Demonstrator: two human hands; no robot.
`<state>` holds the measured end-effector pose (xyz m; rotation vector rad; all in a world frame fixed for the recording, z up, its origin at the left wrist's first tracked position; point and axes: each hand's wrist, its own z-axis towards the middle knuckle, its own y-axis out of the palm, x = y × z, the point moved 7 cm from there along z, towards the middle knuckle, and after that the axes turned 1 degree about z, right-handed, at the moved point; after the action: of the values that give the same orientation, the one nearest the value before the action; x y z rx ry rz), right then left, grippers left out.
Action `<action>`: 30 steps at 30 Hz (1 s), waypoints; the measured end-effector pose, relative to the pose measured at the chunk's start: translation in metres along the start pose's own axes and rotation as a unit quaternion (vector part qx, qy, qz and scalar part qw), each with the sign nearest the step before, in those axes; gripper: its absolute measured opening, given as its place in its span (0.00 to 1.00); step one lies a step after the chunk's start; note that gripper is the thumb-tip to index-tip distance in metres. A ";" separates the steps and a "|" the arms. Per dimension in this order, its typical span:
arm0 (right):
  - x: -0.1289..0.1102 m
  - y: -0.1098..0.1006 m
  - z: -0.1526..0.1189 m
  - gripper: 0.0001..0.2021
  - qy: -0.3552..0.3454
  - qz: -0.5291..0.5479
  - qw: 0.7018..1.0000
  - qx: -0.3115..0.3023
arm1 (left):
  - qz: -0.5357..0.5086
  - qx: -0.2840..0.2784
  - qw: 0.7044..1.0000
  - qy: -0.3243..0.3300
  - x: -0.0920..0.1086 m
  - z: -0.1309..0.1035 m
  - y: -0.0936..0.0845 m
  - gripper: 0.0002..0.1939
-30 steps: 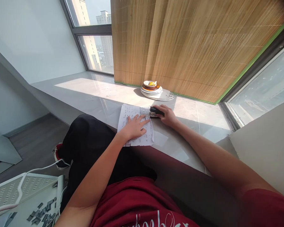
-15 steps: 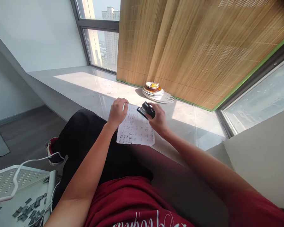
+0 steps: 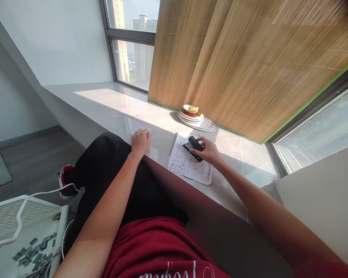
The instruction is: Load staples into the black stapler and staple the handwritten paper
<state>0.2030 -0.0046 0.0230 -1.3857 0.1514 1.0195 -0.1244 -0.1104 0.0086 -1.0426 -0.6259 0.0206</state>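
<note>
A black stapler (image 3: 195, 148) is in my right hand (image 3: 209, 151), with the fingers and thumb closed around its sides. It is low over a sheet of paper (image 3: 179, 164) covered in handwritten characters, apparently resting on it. The paper lies flat on the glossy window sill (image 3: 159, 148), its near edge uneven. Off to the left of the paper, my left hand (image 3: 141, 142) rests on the sill edge, fingers curled into a loose fist. Nothing shows in that hand, and it does not touch the paper.
Behind the paper stands a stack of plates (image 3: 191, 116) by a bamboo blind (image 3: 208, 69). At lower left is a white perforated rack (image 3: 20, 210) holding grey pieces, with a white cable (image 3: 19, 220) across it. My knee (image 3: 110, 150) borders the sill.
My left hand has let go of the paper and moved left and down to the sill edge. The paper now lies flat farther right, and the stapler has come down to it.
</note>
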 end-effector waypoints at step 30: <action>-0.004 0.092 0.092 0.31 -0.112 -0.241 0.950 -0.167 | -0.020 0.018 1.000 0.007 -0.005 -0.001 -0.003 0.15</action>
<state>0.0978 0.0585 -0.0191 -1.4964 -0.5298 0.7993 -0.1288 -0.1139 0.0085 -0.9938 -0.6303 -0.0099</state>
